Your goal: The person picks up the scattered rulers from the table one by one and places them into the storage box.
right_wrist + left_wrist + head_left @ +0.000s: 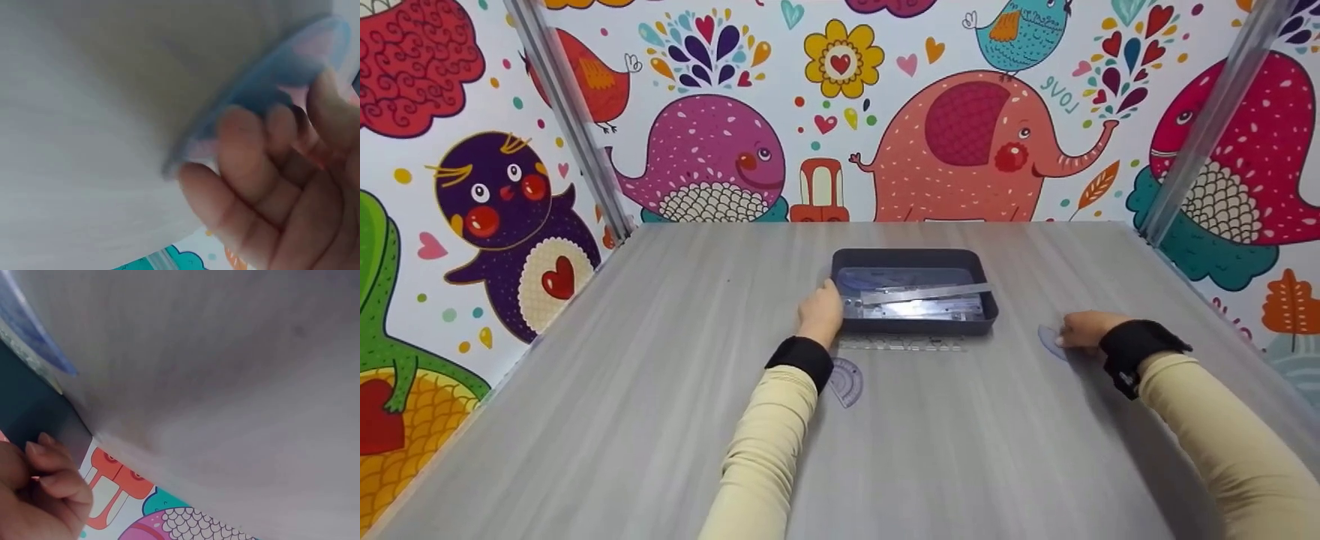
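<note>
A dark rectangular box (916, 328) sits toward the back of the table. My left hand (819, 311) grips its left wall, and in the left wrist view the curled fingers (66, 486) lie against the dark side. Inside are clear ruler-like pieces, with a long straight ruler (926, 293) slanting over the right rim. Off to the right, my right hand (1086, 328) pinches a bluish see-through protractor (1050, 343) just above the tabletop; the right wrist view shows that protractor (259, 84) blurred, between thumb and fingers.
Another clear protractor (847, 382) lies beside my left wrist strap. A transparent ruler with a wavy edge (904, 344) lies along the box's front side. The grey table (660, 322) ends at a wall with cartoon animals (960, 150), and metal posts (577, 120) stand at its back corners.
</note>
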Demonstrator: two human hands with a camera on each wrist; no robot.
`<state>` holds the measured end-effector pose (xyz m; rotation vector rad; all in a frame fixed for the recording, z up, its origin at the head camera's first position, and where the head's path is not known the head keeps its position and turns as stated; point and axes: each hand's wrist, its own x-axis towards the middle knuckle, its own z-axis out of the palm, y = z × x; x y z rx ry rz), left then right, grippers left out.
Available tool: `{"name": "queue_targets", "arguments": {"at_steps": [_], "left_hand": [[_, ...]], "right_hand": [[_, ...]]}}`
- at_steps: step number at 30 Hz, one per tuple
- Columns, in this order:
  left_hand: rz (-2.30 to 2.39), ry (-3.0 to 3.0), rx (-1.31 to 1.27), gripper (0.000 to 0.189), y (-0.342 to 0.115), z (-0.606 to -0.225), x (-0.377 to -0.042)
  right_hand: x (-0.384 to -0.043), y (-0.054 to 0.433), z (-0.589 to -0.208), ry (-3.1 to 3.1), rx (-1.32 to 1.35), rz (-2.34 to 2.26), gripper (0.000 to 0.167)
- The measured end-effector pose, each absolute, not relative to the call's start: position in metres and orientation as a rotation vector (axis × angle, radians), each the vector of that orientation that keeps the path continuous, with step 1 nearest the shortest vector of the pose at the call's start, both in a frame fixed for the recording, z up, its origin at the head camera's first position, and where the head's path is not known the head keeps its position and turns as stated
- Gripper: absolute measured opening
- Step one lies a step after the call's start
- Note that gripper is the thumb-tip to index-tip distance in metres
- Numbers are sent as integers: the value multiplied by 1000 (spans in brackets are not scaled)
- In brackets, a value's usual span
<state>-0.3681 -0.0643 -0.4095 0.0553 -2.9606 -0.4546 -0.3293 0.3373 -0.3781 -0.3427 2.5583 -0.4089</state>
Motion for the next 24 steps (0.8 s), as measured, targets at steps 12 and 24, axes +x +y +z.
{"name": "queue_targets", "arguments": {"at_steps": [12, 24], "left_hand": [[-384, -2916, 60, 22, -71, -486, -444], [-395, -2909, 63, 25, -73, -486, -446]], "right_hand": [[-334, 337, -382, 2668, -508, -256, 80], [-343, 333, -382, 2765, -567, -83, 56]]}}
